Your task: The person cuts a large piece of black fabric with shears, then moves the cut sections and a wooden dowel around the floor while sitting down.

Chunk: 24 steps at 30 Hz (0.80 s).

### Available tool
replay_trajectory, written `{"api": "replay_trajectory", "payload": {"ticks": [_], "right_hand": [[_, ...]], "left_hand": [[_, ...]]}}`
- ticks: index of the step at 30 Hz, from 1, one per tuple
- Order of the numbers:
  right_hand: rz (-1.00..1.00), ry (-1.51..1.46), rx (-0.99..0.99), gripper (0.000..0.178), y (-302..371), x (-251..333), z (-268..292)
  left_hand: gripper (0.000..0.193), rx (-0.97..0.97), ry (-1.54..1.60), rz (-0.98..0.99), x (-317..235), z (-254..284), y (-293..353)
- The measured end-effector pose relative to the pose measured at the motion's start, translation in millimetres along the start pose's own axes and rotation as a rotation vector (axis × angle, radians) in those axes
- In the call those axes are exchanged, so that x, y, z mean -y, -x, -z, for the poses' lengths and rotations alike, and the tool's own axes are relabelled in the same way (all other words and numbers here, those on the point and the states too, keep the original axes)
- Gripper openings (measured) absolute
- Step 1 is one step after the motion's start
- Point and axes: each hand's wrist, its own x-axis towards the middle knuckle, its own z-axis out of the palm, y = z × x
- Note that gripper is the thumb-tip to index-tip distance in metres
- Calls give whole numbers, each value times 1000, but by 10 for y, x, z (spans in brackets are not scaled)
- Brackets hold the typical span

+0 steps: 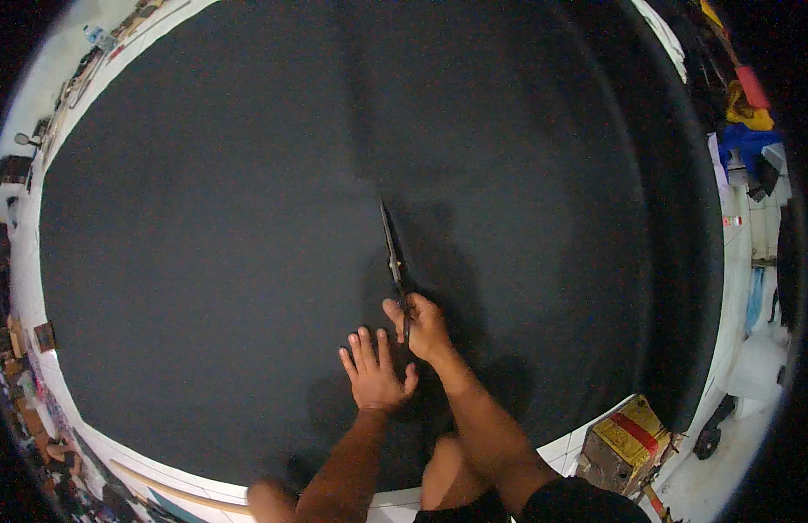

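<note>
Head view: left fisheye of a side-by-side pair, worn on the head. Shot from above the cloth's (203,218) near side, aimed steeply down at its middle. Range is short: most of the picture is filled by cloth, its far edge cropped at the top. Floor (558,450) is caught left, right and nearside of cloth, edges bent. Forearms (482,418) are seen entering over cloth's near edge.

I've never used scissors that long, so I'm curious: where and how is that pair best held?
Probably by the handles at the near end, coming from the person's right, where the right hand grips them. The scissors point their slim, tapering blades away from the person over the dark sheet, leaving the handles nearest.
</note>
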Motion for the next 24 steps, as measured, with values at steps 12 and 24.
{"api": "replay_trajectory", "payload": {"ticks": [12, 24], "right_hand": [[-8, 77, -29, 45, -1218, 668, -89], [-1, 2, 66, 54, -2169, 1213, -82]], "left_hand": [[80, 1, -1, -5, -19, -8, 17], [76, -12, -3, -7, -31, -88, 72]]}}
